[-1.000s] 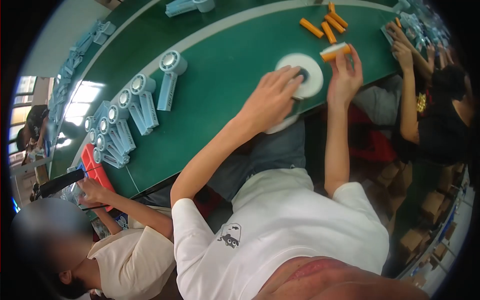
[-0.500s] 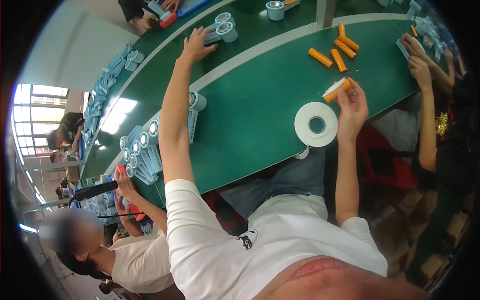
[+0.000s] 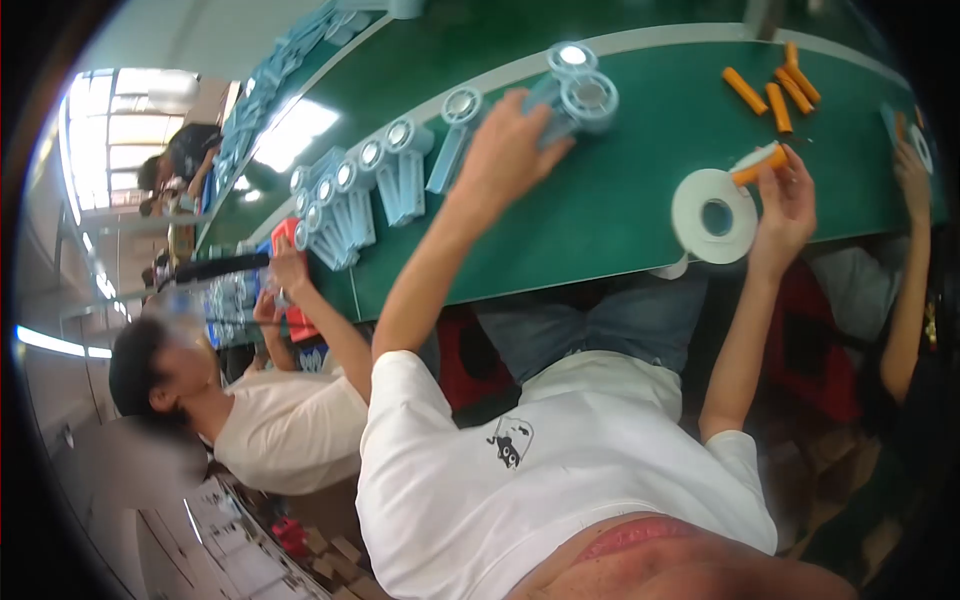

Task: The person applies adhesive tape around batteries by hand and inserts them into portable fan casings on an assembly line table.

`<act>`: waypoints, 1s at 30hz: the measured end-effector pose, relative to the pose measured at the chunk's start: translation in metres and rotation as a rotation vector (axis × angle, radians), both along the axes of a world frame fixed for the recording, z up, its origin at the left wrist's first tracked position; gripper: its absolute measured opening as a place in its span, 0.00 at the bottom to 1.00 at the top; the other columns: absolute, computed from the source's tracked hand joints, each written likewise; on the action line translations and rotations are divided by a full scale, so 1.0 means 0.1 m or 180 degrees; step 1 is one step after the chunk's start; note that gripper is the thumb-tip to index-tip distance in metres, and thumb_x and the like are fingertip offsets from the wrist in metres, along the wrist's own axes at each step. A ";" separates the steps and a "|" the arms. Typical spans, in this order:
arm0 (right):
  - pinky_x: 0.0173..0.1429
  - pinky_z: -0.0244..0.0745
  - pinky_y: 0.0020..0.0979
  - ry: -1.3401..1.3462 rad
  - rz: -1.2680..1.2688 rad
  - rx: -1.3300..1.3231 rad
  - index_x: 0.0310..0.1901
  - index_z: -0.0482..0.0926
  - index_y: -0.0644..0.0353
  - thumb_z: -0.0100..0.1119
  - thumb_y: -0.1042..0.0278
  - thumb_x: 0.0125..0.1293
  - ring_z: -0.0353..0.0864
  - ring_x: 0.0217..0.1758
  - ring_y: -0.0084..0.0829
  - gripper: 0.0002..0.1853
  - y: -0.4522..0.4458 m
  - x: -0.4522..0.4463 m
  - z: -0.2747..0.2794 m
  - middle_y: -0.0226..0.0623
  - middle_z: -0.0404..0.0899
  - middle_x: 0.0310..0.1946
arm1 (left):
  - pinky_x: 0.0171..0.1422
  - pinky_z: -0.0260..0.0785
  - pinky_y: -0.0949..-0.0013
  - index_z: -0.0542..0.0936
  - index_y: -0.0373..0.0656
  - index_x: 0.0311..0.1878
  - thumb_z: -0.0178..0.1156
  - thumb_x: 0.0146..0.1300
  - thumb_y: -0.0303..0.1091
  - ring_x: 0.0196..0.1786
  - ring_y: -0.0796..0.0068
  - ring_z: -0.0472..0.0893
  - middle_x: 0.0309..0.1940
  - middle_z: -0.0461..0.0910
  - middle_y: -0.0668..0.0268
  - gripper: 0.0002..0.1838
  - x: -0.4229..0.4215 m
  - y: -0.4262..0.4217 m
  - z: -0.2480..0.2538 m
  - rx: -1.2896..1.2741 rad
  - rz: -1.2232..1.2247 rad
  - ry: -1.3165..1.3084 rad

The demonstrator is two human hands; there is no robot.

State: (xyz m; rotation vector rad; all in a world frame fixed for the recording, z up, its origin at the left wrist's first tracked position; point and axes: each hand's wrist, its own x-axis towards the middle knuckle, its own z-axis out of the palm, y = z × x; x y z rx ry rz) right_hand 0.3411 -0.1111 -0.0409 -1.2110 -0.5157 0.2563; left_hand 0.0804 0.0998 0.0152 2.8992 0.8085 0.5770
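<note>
My left hand [image 3: 510, 150] is over the green table, its fingers closed on the handles of two light-blue handheld fans [image 3: 588, 98]; the thumb sticks out to the side. A single fan [image 3: 462, 106] lies just left of that hand. In my right hand [image 3: 788, 205], near the table's front edge, an orange cylindrical battery [image 3: 770, 162] is pinched between fingers and thumb. A white strip [image 3: 748, 158] lies along the battery. Close beside this hand is a large white roll of tape [image 3: 690, 215], partly over the table edge.
Several orange batteries [image 3: 779, 108] lie toward the back right. A row of light-blue fans [image 3: 345, 180] stretches along the left. A neighbouring person [image 3: 270, 425] sits at left with hands near a red object [image 3: 287, 235]. Another person's hand [image 3: 912, 175] is at far right.
My left hand has brought the two fans from the far belt across the divider onto the near table. The right hand still holds the battery. The whole view has shifted.
</note>
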 end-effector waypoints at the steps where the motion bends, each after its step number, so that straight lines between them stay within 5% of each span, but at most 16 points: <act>1: 0.61 0.79 0.27 0.0009 0.0124 -0.0005 0.63 0.78 0.68 0.67 0.78 0.72 0.84 0.53 0.25 0.20 -0.02 0.02 0.00 0.39 0.84 0.49 | 0.58 0.77 0.47 0.81 0.34 0.49 0.73 0.62 0.48 0.54 0.37 0.80 0.56 0.75 0.38 0.25 -0.14 -0.23 -0.08 0.0025 -0.0002 -0.0069; 8: 0.61 0.81 0.30 -0.0112 0.0057 0.0021 0.64 0.77 0.70 0.67 0.78 0.72 0.84 0.54 0.29 0.20 0.02 0.01 0.00 0.45 0.84 0.52 | 0.56 0.76 0.53 0.80 0.32 0.53 0.76 0.59 0.47 0.57 0.42 0.79 0.57 0.76 0.42 0.30 -0.47 -1.36 -0.02 -0.0662 0.1368 -0.0194; 13: 0.60 0.82 0.31 -0.0047 -0.0142 0.0027 0.63 0.77 0.69 0.66 0.79 0.72 0.84 0.54 0.30 0.20 0.04 0.04 0.01 0.45 0.84 0.51 | 0.61 0.73 0.51 0.79 0.38 0.58 0.77 0.58 0.48 0.59 0.48 0.79 0.60 0.75 0.49 0.32 -0.80 -1.25 0.35 -0.2321 0.0855 0.0289; 15: 0.59 0.83 0.31 0.0080 -0.0192 0.0333 0.63 0.77 0.69 0.67 0.79 0.71 0.84 0.53 0.31 0.20 0.04 0.05 0.01 0.45 0.84 0.51 | 0.68 0.68 0.46 0.80 0.45 0.61 0.76 0.58 0.51 0.62 0.54 0.79 0.61 0.75 0.55 0.31 -0.99 -0.84 0.29 0.0137 -0.0372 0.0123; 21: 0.58 0.83 0.32 -0.0141 -0.0343 0.0892 0.61 0.78 0.70 0.68 0.80 0.70 0.85 0.52 0.32 0.20 -0.04 -0.44 0.14 0.46 0.85 0.50 | 0.74 0.63 0.43 0.84 0.49 0.53 0.76 0.57 0.51 0.64 0.56 0.77 0.61 0.76 0.59 0.25 -0.96 -0.31 0.30 0.0090 -0.0998 0.0394; 24: 0.64 0.83 0.39 -0.1043 -0.0151 0.0298 0.62 0.76 0.70 0.65 0.85 0.69 0.86 0.59 0.43 0.21 -0.22 -0.75 0.14 0.50 0.82 0.55 | 0.74 0.64 0.45 0.84 0.49 0.53 0.77 0.56 0.51 0.65 0.55 0.75 0.63 0.75 0.60 0.26 -0.94 -0.25 0.20 -0.0163 -0.1084 0.0245; 27: 0.57 0.83 0.28 -0.1942 0.0324 0.0473 0.59 0.80 0.69 0.71 0.80 0.67 0.86 0.50 0.29 0.19 -0.20 -0.99 0.30 0.42 0.86 0.49 | 0.74 0.65 0.48 0.84 0.49 0.55 0.77 0.54 0.52 0.68 0.53 0.72 0.67 0.73 0.60 0.28 -0.93 -0.23 0.16 -0.0307 -0.1009 0.0100; 30: 0.55 0.83 0.27 -0.1577 0.0425 0.0185 0.59 0.81 0.68 0.71 0.79 0.68 0.86 0.48 0.27 0.19 -0.06 -0.92 0.11 0.40 0.86 0.49 | 0.72 0.66 0.50 0.83 0.50 0.60 0.77 0.53 0.55 0.66 0.53 0.73 0.66 0.74 0.59 0.33 -1.00 -0.30 0.28 -0.0160 -0.0727 0.0653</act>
